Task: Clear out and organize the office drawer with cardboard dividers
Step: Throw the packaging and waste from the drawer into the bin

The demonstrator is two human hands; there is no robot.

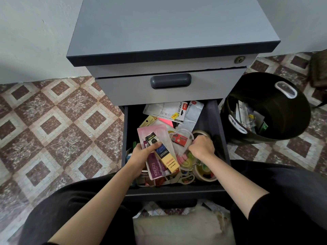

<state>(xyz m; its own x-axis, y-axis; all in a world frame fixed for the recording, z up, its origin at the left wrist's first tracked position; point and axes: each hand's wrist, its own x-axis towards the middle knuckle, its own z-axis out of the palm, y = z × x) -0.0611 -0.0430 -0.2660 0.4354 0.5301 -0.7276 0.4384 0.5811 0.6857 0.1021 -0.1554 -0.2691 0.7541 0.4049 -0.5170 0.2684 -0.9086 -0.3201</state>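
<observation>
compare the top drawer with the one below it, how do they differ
The top drawer is shut; the lower drawer is pulled out. The top drawer hides its contents; the lower drawer shows cluttered packets and tape. No hand touches the top drawer; in the lower drawer the left hand grips packets and the right hand pinches a clear pack. Both sit in one grey cabinet.

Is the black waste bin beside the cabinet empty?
Not empty: the waste bin holds papers and small scraps low inside.
</observation>
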